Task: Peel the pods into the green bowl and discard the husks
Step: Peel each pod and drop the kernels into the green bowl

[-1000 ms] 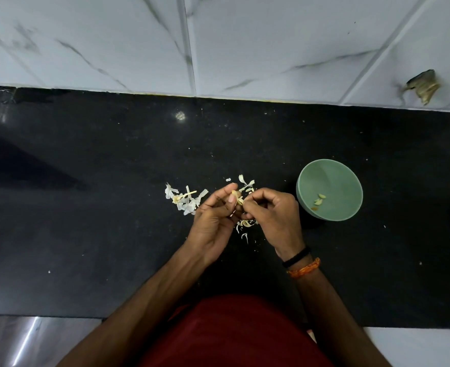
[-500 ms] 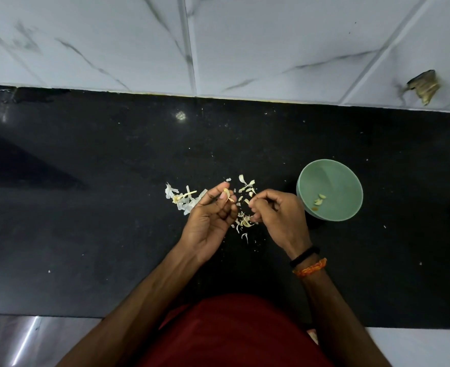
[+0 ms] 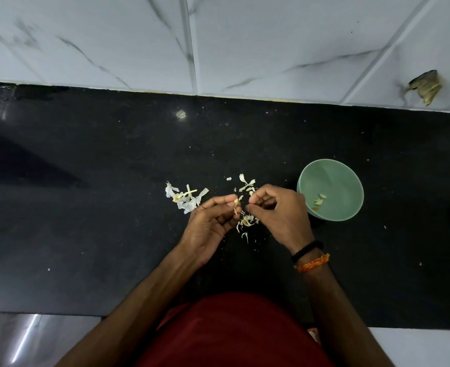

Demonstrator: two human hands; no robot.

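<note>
My left hand [image 3: 210, 223] pinches a small pale pod [image 3: 235, 203] between thumb and fingertips above the black counter. My right hand [image 3: 279, 213] sits just to its right, fingers curled with the tips close together; I cannot make out anything held in it. The green bowl [image 3: 351, 181] stands right of my right hand, with a few peeled pieces [image 3: 320, 201] inside. Pale husks [image 3: 185, 198] lie in a pile left of my hands. More husk scraps [image 3: 246, 221] lie under and between my hands, and others [image 3: 246, 182] just beyond them.
The black counter [image 3: 86, 207] runs the width of the view, backed by a white marble-tile wall [image 3: 245, 43]. A brownish scrap [image 3: 426, 87] clings to the wall at the upper right. The counter's front edge lies near my body.
My two hands were joined on the pod a second ago; they have come slightly apart. The pod stays in my left hand, and my right hand has drifted right toward the bowl.
</note>
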